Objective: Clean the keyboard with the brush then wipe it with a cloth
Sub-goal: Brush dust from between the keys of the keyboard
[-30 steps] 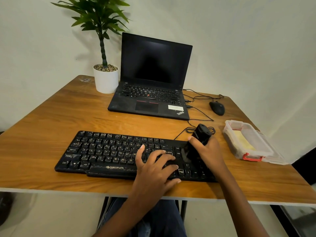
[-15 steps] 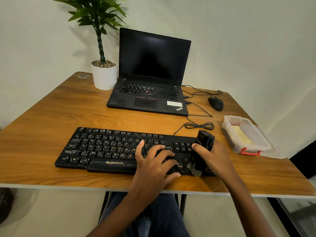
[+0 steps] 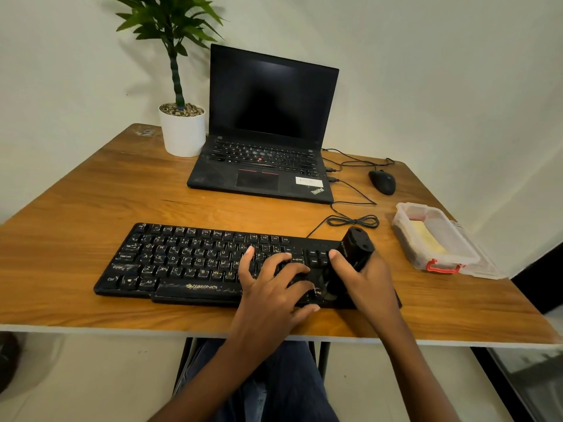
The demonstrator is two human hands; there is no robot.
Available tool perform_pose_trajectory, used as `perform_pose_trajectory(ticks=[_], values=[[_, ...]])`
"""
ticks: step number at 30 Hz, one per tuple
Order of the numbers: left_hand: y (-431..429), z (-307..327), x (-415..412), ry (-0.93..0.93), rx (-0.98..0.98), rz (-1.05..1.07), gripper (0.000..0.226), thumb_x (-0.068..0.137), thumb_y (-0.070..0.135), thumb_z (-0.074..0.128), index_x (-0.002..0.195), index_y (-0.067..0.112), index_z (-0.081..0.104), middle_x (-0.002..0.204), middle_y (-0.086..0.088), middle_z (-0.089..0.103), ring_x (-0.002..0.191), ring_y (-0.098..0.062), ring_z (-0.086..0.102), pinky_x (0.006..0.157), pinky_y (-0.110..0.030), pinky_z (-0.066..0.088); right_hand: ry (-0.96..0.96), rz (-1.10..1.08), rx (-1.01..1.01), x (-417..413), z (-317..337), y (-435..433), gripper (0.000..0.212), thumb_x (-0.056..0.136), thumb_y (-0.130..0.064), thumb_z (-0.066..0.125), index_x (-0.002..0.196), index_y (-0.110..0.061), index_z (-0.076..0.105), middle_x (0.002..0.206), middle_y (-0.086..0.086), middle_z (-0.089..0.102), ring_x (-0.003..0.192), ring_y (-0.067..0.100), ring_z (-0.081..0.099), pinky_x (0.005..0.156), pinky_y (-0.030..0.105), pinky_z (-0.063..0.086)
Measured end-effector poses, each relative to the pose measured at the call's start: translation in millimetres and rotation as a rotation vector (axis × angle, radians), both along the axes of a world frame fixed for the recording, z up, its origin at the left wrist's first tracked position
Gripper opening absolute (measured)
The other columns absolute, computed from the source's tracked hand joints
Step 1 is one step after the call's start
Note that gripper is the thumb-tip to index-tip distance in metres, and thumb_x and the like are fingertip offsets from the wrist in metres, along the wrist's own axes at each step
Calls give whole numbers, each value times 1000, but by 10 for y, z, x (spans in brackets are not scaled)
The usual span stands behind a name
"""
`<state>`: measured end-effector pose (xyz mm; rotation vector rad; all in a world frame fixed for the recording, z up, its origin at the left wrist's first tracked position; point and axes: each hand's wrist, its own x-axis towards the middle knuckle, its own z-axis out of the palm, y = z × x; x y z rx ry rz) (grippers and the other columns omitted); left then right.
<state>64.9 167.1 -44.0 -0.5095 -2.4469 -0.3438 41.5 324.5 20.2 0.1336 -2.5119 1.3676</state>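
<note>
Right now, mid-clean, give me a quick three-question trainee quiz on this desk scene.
1. True or false: the right hand grips the chunky black brush at the right end of the black Zebronics keyboard.
2. Fill in: on the wooden table, the clear plastic box with the red latch sits to the keyboard's ____.
3. Where does the left hand rest? A: on the keyboard's keys. B: in the box. C: on the bare table.
Key: 1 true; 2 right; 3 A.
</note>
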Motion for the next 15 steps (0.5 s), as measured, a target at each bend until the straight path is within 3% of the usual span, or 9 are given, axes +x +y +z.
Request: perform_pose_trajectory(ticks=[5, 10, 12, 15], values=[[7, -11, -3, -7, 4, 2, 33, 80, 56, 48, 89, 33, 70, 111, 14, 63, 119, -17, 48, 109, -55, 9, -70, 50, -65, 146, -54, 29, 14, 85, -18, 63, 75, -23, 54, 69, -5, 58, 64, -8, 56, 56, 9, 43], [4, -7, 2, -8, 7, 5, 32, 81, 57, 50, 89, 33, 70, 112, 14, 63, 119, -17, 49, 109, -56, 12, -50, -3, -75, 42, -27, 46, 12, 85, -22, 62, 79, -14, 56, 70, -1, 60, 65, 6, 59, 59, 23, 47], [5, 5, 11, -18, 5, 26, 36, 79, 59, 50, 94, 33, 68, 113, 13, 63, 119, -17, 49, 109, -54, 11, -26, -15, -91, 17, -34, 3, 14, 86, -22, 62, 83, -10, 57, 70, -2, 60, 65, 1, 58, 55, 17, 44], [-2, 16, 15, -46, 2, 71, 43, 76, 64, 51, 98, 30, 67, 113, 12, 62, 119, -17, 51, 109, -54, 10, -49, 50, -105, 90, -45, -9, 8, 85, -19, 62, 81, -18, 55, 73, -5, 60, 68, -6, 58, 56, 10, 45]])
